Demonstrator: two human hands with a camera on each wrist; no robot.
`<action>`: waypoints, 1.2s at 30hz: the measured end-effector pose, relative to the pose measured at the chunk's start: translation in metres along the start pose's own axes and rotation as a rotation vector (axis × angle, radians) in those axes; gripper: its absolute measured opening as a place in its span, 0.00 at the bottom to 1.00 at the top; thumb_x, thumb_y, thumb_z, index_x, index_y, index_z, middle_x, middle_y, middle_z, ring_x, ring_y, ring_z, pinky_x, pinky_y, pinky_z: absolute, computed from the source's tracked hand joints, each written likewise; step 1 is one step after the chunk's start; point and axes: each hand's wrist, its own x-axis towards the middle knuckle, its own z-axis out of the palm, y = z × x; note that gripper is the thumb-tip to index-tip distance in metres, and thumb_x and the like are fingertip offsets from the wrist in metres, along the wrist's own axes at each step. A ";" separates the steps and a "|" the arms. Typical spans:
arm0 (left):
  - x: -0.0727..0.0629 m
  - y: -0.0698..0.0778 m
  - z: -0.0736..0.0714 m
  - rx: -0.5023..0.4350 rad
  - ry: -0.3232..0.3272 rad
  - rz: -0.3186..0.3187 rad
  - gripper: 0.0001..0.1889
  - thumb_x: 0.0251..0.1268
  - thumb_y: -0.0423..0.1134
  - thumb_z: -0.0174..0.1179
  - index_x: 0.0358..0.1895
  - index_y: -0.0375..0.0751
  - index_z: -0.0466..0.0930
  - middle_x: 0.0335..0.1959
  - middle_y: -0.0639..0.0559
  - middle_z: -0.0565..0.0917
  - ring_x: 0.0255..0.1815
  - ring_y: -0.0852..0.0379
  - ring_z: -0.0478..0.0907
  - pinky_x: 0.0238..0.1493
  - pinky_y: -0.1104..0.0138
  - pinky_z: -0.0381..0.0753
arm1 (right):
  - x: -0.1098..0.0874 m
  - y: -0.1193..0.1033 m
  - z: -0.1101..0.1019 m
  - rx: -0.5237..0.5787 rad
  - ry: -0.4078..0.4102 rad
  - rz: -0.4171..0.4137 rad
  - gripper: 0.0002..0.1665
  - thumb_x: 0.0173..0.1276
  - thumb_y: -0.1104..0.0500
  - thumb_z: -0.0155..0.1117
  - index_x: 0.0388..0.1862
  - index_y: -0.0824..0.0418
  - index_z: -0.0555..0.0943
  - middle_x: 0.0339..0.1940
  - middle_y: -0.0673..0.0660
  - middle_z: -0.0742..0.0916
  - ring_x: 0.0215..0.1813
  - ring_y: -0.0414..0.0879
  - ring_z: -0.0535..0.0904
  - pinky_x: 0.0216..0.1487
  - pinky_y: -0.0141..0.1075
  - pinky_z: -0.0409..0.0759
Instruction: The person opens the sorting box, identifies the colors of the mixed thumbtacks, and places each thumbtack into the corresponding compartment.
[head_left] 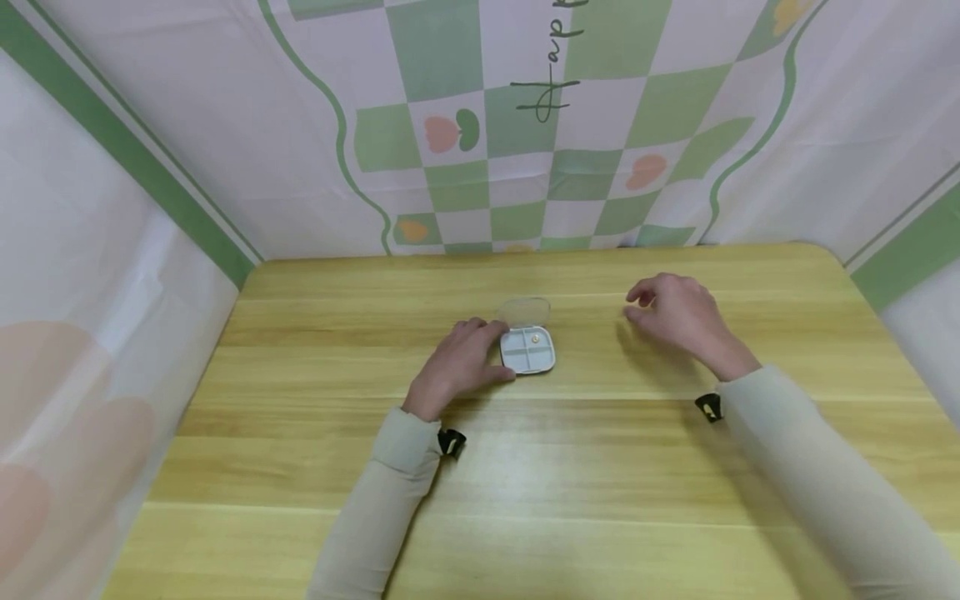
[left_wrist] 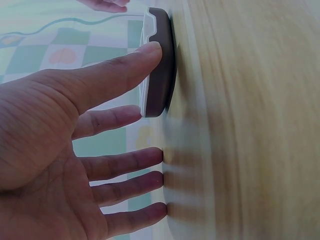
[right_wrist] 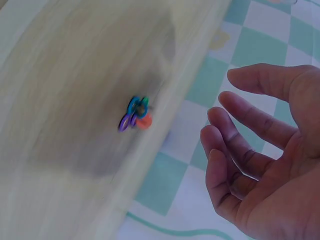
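A small white pill box (head_left: 516, 363) with four compartments lies on the table, its clear lid (head_left: 525, 312) tipped back. One tiny yellowish round piece (head_left: 536, 339) sits in the back right compartment. My left hand (head_left: 459, 364) holds the box at its left side, thumb on the near edge and index fingertip by the back corner. The left wrist view shows the thumb against the box's dark side (left_wrist: 161, 75), other fingers stretched to the table. To the right, my right hand (head_left: 681, 312) hovers with loosely bent fingers and nothing between them.
Small colourful ring-like pieces (right_wrist: 136, 112), purple, teal, green and orange-red, lie on the table in the right wrist view. A printed checked cloth (head_left: 517, 158) hangs behind the wooden table (head_left: 562, 483). Black straps (head_left: 708, 407) show at both cuffs.
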 end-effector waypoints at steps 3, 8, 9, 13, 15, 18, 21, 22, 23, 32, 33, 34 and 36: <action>0.000 0.000 0.000 0.000 0.001 0.001 0.38 0.62 0.51 0.73 0.73 0.44 0.70 0.68 0.42 0.74 0.65 0.45 0.70 0.64 0.53 0.73 | 0.001 0.008 -0.002 0.005 -0.020 0.026 0.17 0.69 0.56 0.66 0.49 0.68 0.85 0.44 0.68 0.86 0.45 0.63 0.81 0.43 0.57 0.74; 0.000 0.000 0.000 0.001 0.001 0.005 0.38 0.62 0.51 0.73 0.73 0.43 0.70 0.67 0.42 0.74 0.65 0.45 0.71 0.64 0.53 0.73 | 0.001 0.020 -0.004 -0.001 -0.064 0.068 0.19 0.70 0.55 0.64 0.50 0.70 0.84 0.45 0.69 0.85 0.46 0.64 0.80 0.44 0.58 0.75; 0.000 0.000 0.000 0.000 0.001 0.006 0.38 0.62 0.51 0.73 0.73 0.43 0.70 0.67 0.42 0.74 0.65 0.45 0.71 0.64 0.53 0.73 | 0.001 0.022 -0.005 -0.003 -0.070 0.076 0.19 0.70 0.55 0.64 0.49 0.70 0.84 0.45 0.70 0.85 0.47 0.64 0.80 0.44 0.58 0.75; 0.000 0.000 0.000 -0.007 -0.001 0.004 0.38 0.62 0.50 0.73 0.73 0.44 0.70 0.68 0.42 0.74 0.64 0.45 0.70 0.64 0.53 0.73 | 0.001 0.029 -0.006 -0.006 -0.093 0.113 0.19 0.69 0.55 0.64 0.47 0.70 0.84 0.43 0.68 0.85 0.45 0.62 0.80 0.43 0.56 0.75; -0.001 0.000 0.000 -0.008 -0.001 0.005 0.38 0.62 0.50 0.73 0.73 0.43 0.70 0.68 0.42 0.74 0.64 0.45 0.70 0.64 0.53 0.73 | 0.001 0.032 -0.007 -0.008 -0.101 0.127 0.17 0.68 0.55 0.64 0.45 0.69 0.85 0.41 0.67 0.86 0.43 0.61 0.80 0.41 0.55 0.75; 0.000 0.000 0.000 -0.005 0.001 0.008 0.37 0.62 0.50 0.73 0.72 0.43 0.70 0.67 0.42 0.74 0.64 0.44 0.71 0.64 0.53 0.73 | 0.000 0.035 -0.007 -0.009 -0.105 0.142 0.14 0.67 0.55 0.65 0.41 0.66 0.86 0.39 0.65 0.87 0.39 0.59 0.80 0.38 0.53 0.75; 0.000 0.000 0.001 0.000 0.005 0.011 0.37 0.62 0.50 0.73 0.72 0.42 0.70 0.67 0.41 0.74 0.65 0.44 0.71 0.64 0.53 0.73 | -0.002 0.038 -0.008 -0.008 -0.115 0.155 0.14 0.66 0.56 0.65 0.40 0.66 0.87 0.39 0.65 0.88 0.36 0.57 0.80 0.35 0.51 0.75; 0.000 0.000 0.001 0.002 0.005 0.012 0.37 0.62 0.50 0.73 0.72 0.42 0.71 0.67 0.41 0.74 0.64 0.44 0.71 0.64 0.53 0.73 | -0.003 0.039 -0.008 -0.007 -0.121 0.158 0.14 0.66 0.56 0.65 0.40 0.66 0.87 0.39 0.66 0.88 0.35 0.57 0.80 0.35 0.51 0.75; 0.001 0.000 0.001 0.004 0.006 0.012 0.37 0.62 0.50 0.73 0.72 0.42 0.71 0.67 0.41 0.74 0.65 0.44 0.71 0.64 0.53 0.73 | -0.003 0.039 -0.009 -0.005 -0.128 0.162 0.14 0.66 0.56 0.65 0.40 0.66 0.87 0.39 0.66 0.88 0.35 0.56 0.80 0.35 0.50 0.76; 0.001 -0.001 0.000 0.007 0.011 0.018 0.37 0.62 0.50 0.73 0.72 0.42 0.71 0.66 0.42 0.75 0.63 0.45 0.71 0.63 0.54 0.74 | -0.004 0.037 -0.010 -0.009 -0.188 0.175 0.15 0.65 0.55 0.67 0.40 0.66 0.88 0.40 0.65 0.89 0.37 0.55 0.81 0.37 0.51 0.75; 0.001 -0.001 0.000 0.007 0.011 0.018 0.37 0.62 0.50 0.73 0.72 0.42 0.71 0.66 0.42 0.75 0.63 0.45 0.71 0.63 0.54 0.74 | -0.004 0.037 -0.010 -0.010 -0.192 0.176 0.15 0.65 0.55 0.67 0.40 0.66 0.88 0.40 0.65 0.89 0.37 0.56 0.81 0.38 0.51 0.76; 0.001 -0.001 0.000 0.008 0.010 0.017 0.37 0.62 0.50 0.73 0.72 0.42 0.71 0.66 0.42 0.75 0.63 0.45 0.71 0.63 0.54 0.73 | -0.004 0.037 -0.010 -0.011 -0.195 0.179 0.14 0.65 0.55 0.67 0.40 0.66 0.88 0.40 0.64 0.89 0.37 0.56 0.80 0.38 0.51 0.76; 0.001 -0.001 0.001 0.008 0.008 0.016 0.37 0.62 0.50 0.73 0.72 0.42 0.71 0.66 0.42 0.75 0.63 0.45 0.71 0.63 0.54 0.74 | -0.003 0.036 -0.009 -0.014 -0.201 0.185 0.14 0.65 0.55 0.67 0.40 0.65 0.89 0.40 0.64 0.89 0.38 0.56 0.80 0.39 0.52 0.76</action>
